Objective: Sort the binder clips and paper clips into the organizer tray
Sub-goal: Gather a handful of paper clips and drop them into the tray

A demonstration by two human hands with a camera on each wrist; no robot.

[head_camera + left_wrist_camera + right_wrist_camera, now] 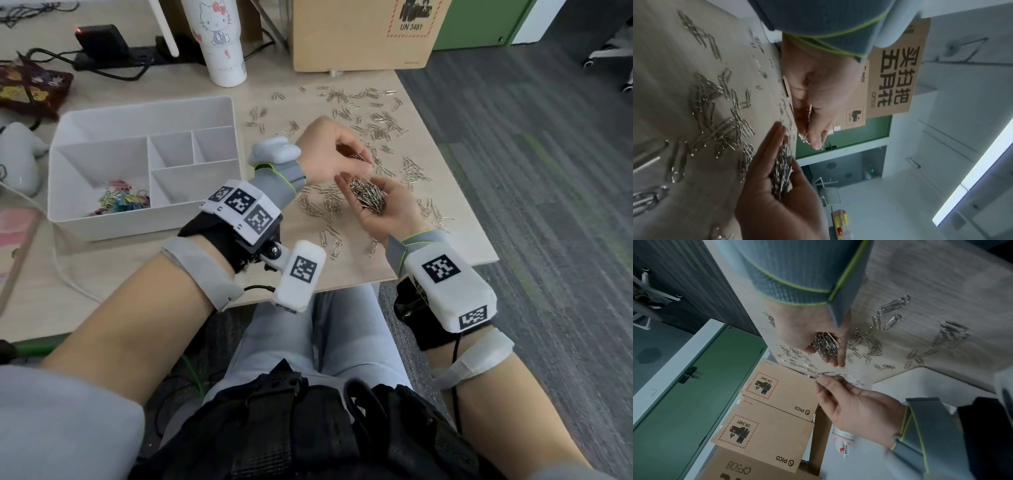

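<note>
The white organizer tray [137, 224] stands at the left of the table, with coloured binder clips [120, 202] in its large left compartment. Silver paper clips [373, 126] lie scattered over the table to the right of the tray. My right hand [394, 209] lies palm up and cupped, carrying a pile of paper clips [368, 197] [826, 344] [783, 170]. Just above that pile, my left hand [361, 164] pinches a few paper clips [806, 136] [818, 375] between thumb and fingertips. Both hands hover over the table's right half.
A cartoon-cat tumbler [219, 41] and a cardboard box [359, 34] stand at the back of the table. A power strip with cables [113, 51] lies at the back left. The table's right edge [459, 164] runs close behind the hands, with carpet beyond.
</note>
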